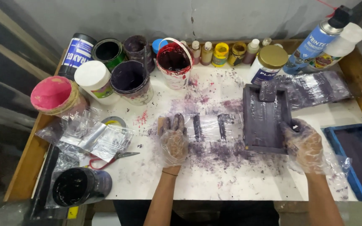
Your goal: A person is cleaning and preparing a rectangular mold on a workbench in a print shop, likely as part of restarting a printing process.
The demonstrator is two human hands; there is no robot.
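My left hand [174, 141] lies flat, fingers together, on a film [208, 127]; at 3 o'clock my right hand [303, 144] clamps the frame [265, 119].

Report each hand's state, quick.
Left hand: open, flat on the clear sheet.
Right hand: closed on the purple frame.

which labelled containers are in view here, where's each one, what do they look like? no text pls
Black can: back left, lying tilted, blue-and-white label.
White-lidded jar: left, beside the purple-stained tubs, green-and-multicolour label.
Gold-lidded jar: back right of centre, white body, dark blue label.
Spray can: back right, leaning, blue-and-white label, black nozzle.
White bottle: behind the spray can, colourful label.
Small bottles: back row, yellow and brown labels, too small to tell apart.
No signs or screens.
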